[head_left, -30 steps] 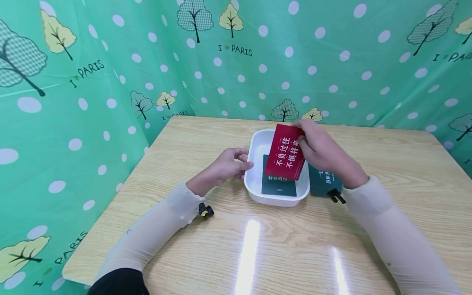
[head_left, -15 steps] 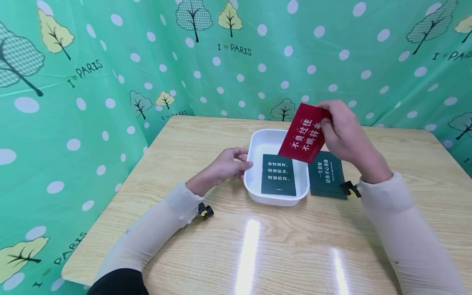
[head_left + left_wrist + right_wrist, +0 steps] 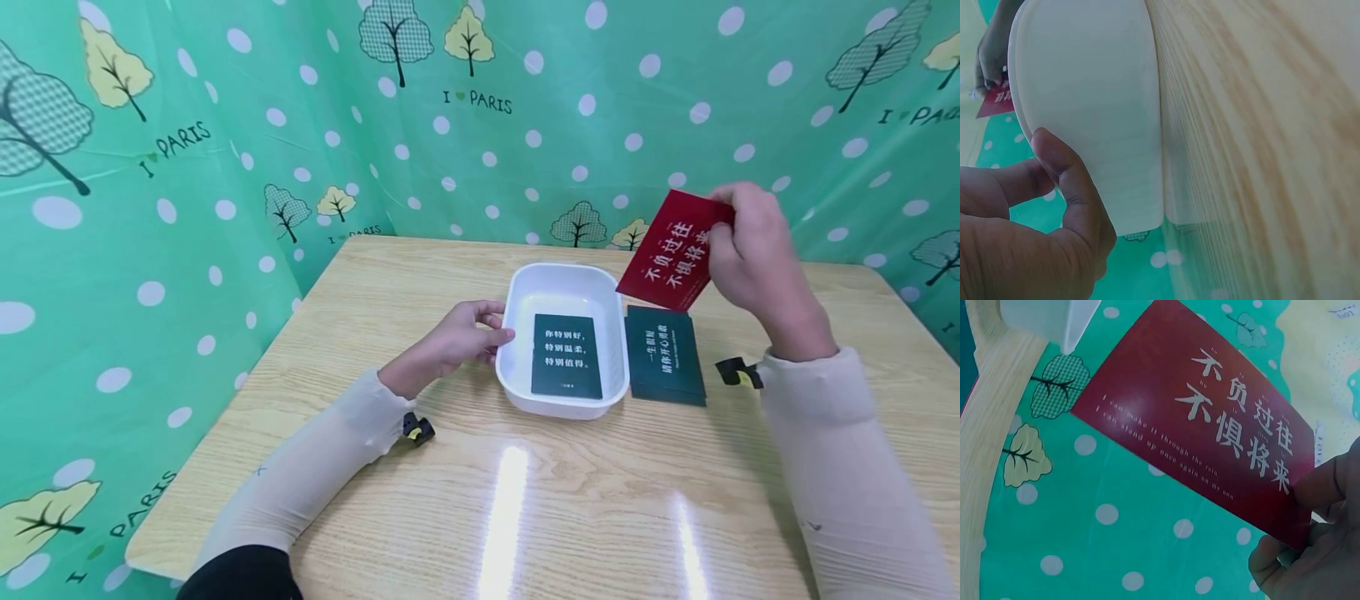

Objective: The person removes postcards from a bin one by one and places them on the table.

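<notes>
My left hand [image 3: 468, 333] pinches the left rim of a white plastic tub [image 3: 572, 292], thumb at the edge, as the left wrist view also shows. Inside the tub lies a dark green card [image 3: 567, 377] with white writing. Up in the air to the right, my right hand [image 3: 765, 262] holds a red card [image 3: 663, 254] by its right end between thumb and fingers. White Chinese characters and small English lines face up on the red card in the right wrist view. Dark green cards [image 3: 678, 383] lie stacked, slightly fanned, against the tub's right side, below the red card.
The tub stands on a light wooden table [image 3: 420, 517] with glossy light reflections. A green polka-dot curtain [image 3: 480, 142] hangs behind the table and along its left side. Small black devices [image 3: 738, 372] are worn at both wrists.
My right hand has carried the red card up and rightward from over the tub, uncovering the green card in it and the stack beside. My left hand stays at the rim.
</notes>
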Tool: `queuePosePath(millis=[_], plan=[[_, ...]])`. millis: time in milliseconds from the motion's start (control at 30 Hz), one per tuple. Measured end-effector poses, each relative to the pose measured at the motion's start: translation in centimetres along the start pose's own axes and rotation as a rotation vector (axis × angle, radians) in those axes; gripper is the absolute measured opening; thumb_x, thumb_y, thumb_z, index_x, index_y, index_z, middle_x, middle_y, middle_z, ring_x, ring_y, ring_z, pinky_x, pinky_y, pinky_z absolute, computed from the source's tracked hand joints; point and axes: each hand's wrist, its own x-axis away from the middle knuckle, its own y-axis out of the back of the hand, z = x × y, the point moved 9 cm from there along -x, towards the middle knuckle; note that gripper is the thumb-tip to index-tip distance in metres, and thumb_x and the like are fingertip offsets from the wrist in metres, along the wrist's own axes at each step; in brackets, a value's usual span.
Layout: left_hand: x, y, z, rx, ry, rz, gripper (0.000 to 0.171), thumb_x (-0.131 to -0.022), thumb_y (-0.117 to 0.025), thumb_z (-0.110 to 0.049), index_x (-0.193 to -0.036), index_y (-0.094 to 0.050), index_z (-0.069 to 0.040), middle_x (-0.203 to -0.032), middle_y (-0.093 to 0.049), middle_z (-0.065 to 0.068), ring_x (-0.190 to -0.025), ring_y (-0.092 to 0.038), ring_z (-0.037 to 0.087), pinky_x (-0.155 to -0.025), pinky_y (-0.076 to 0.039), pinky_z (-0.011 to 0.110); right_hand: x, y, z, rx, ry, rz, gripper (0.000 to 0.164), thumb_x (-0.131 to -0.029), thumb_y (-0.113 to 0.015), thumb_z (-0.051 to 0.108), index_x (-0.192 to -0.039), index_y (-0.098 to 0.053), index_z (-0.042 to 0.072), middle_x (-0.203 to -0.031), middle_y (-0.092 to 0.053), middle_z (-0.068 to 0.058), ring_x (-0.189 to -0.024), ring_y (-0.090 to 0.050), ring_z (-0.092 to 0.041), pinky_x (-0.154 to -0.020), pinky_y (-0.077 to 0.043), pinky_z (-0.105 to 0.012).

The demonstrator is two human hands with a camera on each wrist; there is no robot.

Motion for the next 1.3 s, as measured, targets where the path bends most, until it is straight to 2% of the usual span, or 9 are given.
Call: queuePosePath(millis=[167, 333, 400, 567, 733, 933, 1100, 1300], plan=[[-0.2, 0.1, 0.2, 0.013, -0.008, 0.002, 0.049, -0.094, -0.065, -0.010, -0.139, -0.046, -0.008, -0.114, -0.048, 0.012, -0.071, -0.059, 0.020, -0.064, -0.053, 0.032, 0.0, -0.3, -2.2, 0.015, -0.126, 0.056, 0.032, -0.096, -0.039, 0.000, -0.126, -0.042, -0.011, -0.123, -0.044, -0.026, -0.111, -0.040, -0.036, -0.081, -0.045, -0.060], [-0.1, 0.1, 0.2, 0.026, -0.013, -0.010, 0.045, -0.094, -0.066, -0.009, -0.135, -0.049, -0.008, -0.112, -0.049, 0.012, -0.071, -0.060, 0.020, -0.061, -0.053, 0.029, 0.1, -1.5, -4.9, 0.044, -0.241, 0.165, 0.040, -0.099, -0.037, 0.005, -0.135, -0.039, -0.009, -0.127, -0.045, -0.028, -0.105, -0.044, -0.042, -0.079, -0.047, -0.060], [-0.2, 0.1, 0.3, 0.028, -0.019, -0.010, 0.044, -0.094, -0.066, -0.008, -0.135, -0.049, -0.007, -0.111, -0.049, 0.012, -0.070, -0.060, 0.020, -0.061, -0.053, 0.029, 0.2, -2.2, -5.9, 0.055, -0.261, 0.205, 0.039, -0.099, -0.035, 0.007, -0.134, -0.040, -0.009, -0.126, -0.045, -0.029, -0.103, -0.044, -0.043, -0.078, -0.048, -0.059], [-0.3, 0.0, 0.2, 0.025, -0.029, -0.009, 0.045, -0.094, -0.066, -0.007, -0.136, -0.048, -0.007, -0.111, -0.050, 0.012, -0.068, -0.059, 0.020, -0.059, -0.053, 0.028, 0.7, -4.2, -7.4, 0.061, -0.261, 0.289, 0.032, -0.100, -0.033, 0.010, -0.123, -0.043, -0.010, -0.115, -0.048, -0.028, -0.096, -0.045, -0.041, -0.071, -0.047, -0.052], [-0.2, 0.2, 0.3, 0.026, -0.024, -0.016, 0.045, -0.094, -0.066, -0.007, -0.135, -0.048, -0.007, -0.110, -0.050, 0.012, -0.068, -0.059, 0.020, -0.057, -0.052, 0.027, 1.2, -6.4, -8.1, 0.043, -0.238, 0.376, 0.032, -0.101, -0.034, 0.012, -0.121, -0.045, -0.010, -0.107, -0.052, -0.025, -0.089, -0.047, -0.038, -0.067, -0.046, -0.045], [-0.2, 0.2, 0.2, 0.032, -0.027, -0.012, 0.045, -0.094, -0.066, -0.007, -0.135, -0.048, -0.006, -0.110, -0.050, 0.013, -0.069, -0.059, 0.020, -0.057, -0.053, 0.027, 2.1, -8.8, -8.6, 0.057, -0.218, 0.533, 0.032, -0.096, -0.050, 0.010, -0.121, -0.044, -0.009, -0.103, -0.054, -0.024, -0.087, -0.053, -0.036, -0.065, -0.053, -0.042], [-0.3, 0.2, 0.4, 0.033, -0.029, -0.008, 0.045, -0.094, -0.066, -0.007, -0.136, -0.049, -0.006, -0.110, -0.050, 0.013, -0.069, -0.059, 0.020, -0.057, -0.053, 0.027, 3.0, -10.4, -9.1, 0.090, -0.212, 0.663, 0.042, -0.089, -0.063, 0.009, -0.122, -0.045, -0.010, -0.105, -0.056, -0.024, -0.089, -0.056, -0.034, -0.070, -0.056, -0.044], [-0.4, 0.2, 0.4, 0.034, -0.031, -0.016, 0.045, -0.093, -0.066, -0.007, -0.135, -0.049, -0.006, -0.110, -0.050, 0.013, -0.069, -0.059, 0.020, -0.057, -0.053, 0.027, 3.6, -11.0, -9.3, 0.104, -0.197, 0.735, 0.043, -0.089, -0.067, 0.009, -0.124, -0.049, -0.008, -0.106, -0.059, -0.022, -0.091, -0.056, -0.033, -0.075, -0.054, -0.046]])
